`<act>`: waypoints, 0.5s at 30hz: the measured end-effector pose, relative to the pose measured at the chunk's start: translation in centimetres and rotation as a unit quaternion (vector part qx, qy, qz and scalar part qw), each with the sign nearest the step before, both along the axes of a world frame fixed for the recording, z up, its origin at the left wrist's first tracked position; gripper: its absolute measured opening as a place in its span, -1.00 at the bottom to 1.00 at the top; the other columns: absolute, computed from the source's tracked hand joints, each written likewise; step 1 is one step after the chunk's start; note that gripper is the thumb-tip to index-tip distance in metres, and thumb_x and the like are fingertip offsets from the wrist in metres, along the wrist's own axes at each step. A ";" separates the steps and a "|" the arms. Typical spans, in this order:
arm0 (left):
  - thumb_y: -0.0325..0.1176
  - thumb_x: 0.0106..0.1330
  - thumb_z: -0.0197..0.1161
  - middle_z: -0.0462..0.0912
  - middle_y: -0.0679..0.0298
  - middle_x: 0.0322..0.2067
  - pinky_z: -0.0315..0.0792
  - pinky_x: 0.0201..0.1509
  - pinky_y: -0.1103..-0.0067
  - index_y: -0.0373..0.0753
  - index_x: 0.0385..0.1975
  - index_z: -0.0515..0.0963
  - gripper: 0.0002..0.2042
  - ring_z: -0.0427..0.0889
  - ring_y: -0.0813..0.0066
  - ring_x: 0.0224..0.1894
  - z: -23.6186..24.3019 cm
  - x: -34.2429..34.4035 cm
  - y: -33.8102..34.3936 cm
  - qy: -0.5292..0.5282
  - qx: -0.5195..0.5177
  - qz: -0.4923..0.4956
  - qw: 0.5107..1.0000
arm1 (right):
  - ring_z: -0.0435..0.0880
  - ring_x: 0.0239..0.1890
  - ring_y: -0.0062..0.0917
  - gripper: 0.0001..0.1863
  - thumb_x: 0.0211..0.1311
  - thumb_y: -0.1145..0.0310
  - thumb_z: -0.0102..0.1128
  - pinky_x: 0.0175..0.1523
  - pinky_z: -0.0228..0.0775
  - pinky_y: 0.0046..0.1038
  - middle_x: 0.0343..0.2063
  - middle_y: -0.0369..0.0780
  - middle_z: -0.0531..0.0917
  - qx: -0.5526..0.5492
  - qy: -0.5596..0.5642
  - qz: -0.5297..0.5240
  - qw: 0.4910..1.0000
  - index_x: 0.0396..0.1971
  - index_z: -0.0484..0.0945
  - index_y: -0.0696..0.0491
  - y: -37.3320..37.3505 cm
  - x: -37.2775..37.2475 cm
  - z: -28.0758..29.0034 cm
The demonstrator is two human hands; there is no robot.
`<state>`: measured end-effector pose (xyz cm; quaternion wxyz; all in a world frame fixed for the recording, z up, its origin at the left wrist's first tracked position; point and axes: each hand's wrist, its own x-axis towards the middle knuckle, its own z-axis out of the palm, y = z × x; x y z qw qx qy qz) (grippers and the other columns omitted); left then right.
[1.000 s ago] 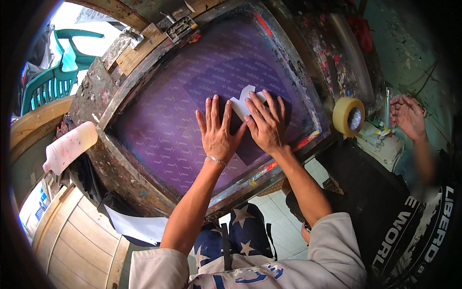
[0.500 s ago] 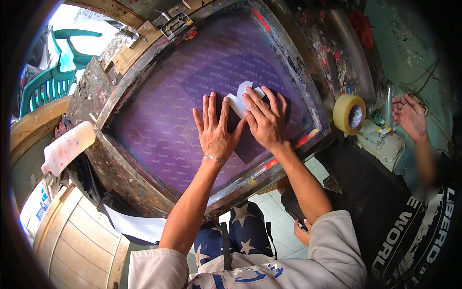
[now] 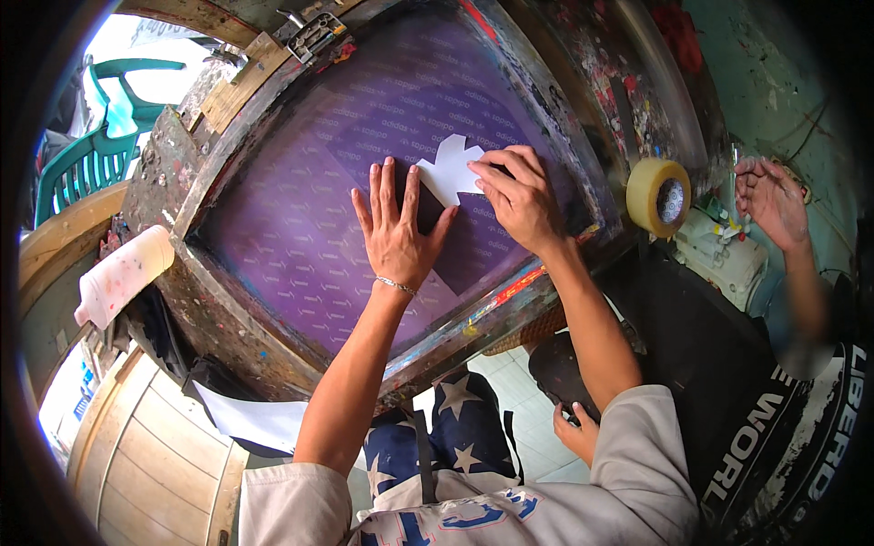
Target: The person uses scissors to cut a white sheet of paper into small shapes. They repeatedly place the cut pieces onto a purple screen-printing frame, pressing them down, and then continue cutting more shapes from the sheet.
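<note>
A white paper cutout [image 3: 450, 170] with a notched, angular outline lies on the purple mesh of a framed printing screen [image 3: 291, 209]. My left hand [image 3: 398, 232] rests flat on the mesh, fingers spread, its index finger and thumb at the paper's left edge. My right hand [image 3: 523, 198] has its fingers bent and pinches the paper's right edge between thumb and fingertips. Under the paper, a darker rectangular patch shows across the mesh. The screen's wooden frame [image 3: 264, 314] is smeared with paint.
Right of the frame stands a roll of clear yellowish tape [image 3: 645, 200]. Another person's hand [image 3: 772, 205] is raised beyond it; a second hand [image 3: 579, 433] shows near my right sleeve. A pinkish plastic bottle [image 3: 127, 273] lies at left. A metal clamp [image 3: 317, 38] holds the frame's far corner.
My right hand has gone from lying flat over the paper to pinching its right edge, uncovering more of it. My left hand stays flat on the mesh.
</note>
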<state>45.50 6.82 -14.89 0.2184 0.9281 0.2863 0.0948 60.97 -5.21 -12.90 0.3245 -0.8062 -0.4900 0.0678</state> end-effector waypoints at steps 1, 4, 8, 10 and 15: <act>0.06 0.13 0.33 0.13 0.08 0.37 -0.25 0.47 0.14 -0.11 0.29 0.30 -0.27 0.05 0.14 0.44 0.1 0.1 0.0 0.002 0.001 -0.001 1.000 | 0.50 -0.13 -0.36 -0.73 0.08 0.51 0.27 -0.02 0.35 -0.35 -0.26 -0.28 0.61 -0.007 0.000 -0.007 1.000 -0.17 0.67 0.03 0.1 0.0 0.0; 0.05 0.14 0.33 0.13 0.08 0.37 -0.25 0.47 0.14 -0.10 0.30 0.29 -0.27 0.04 0.15 0.44 0.0 0.0 0.0 0.007 0.004 -0.001 1.000 | 0.50 -0.16 -0.35 -0.72 0.08 0.51 0.28 -0.03 0.37 -0.35 -0.28 -0.27 0.61 -0.009 0.004 -0.014 1.000 -0.16 0.67 0.04 0.1 -0.1 -0.5; 0.06 0.13 0.33 0.15 0.08 0.36 -0.22 0.47 0.14 -0.08 0.30 0.28 -0.26 0.06 0.13 0.43 0.0 0.1 0.0 0.004 0.004 0.002 1.000 | 0.49 -0.19 -0.39 -0.72 0.07 0.53 0.23 -0.06 0.32 -0.35 -0.28 -0.32 0.59 0.030 -0.002 -0.009 1.000 -0.17 0.67 0.02 -0.1 0.1 -1.4; 0.06 0.13 0.34 0.16 0.08 0.36 -0.21 0.47 0.14 -0.08 0.31 0.27 -0.25 0.07 0.13 0.43 0.1 0.0 -0.1 0.005 0.002 0.003 1.000 | 0.49 -0.20 -0.39 -0.72 0.06 0.53 0.23 -0.07 0.32 -0.36 -0.28 -0.32 0.59 0.021 -0.013 -0.008 1.000 -0.18 0.68 0.01 -0.2 -0.1 -1.5; 0.05 0.11 0.36 0.17 0.09 0.35 -0.20 0.47 0.14 -0.11 0.32 0.24 -0.22 0.07 0.13 0.43 -0.1 -0.1 0.1 -0.008 -0.001 0.003 1.000 | 0.49 -0.22 -0.40 -0.73 0.03 0.53 0.24 -0.09 0.31 -0.38 -0.28 -0.33 0.58 0.011 -0.035 -0.004 0.999 -0.22 0.69 0.01 -0.1 0.0 -1.6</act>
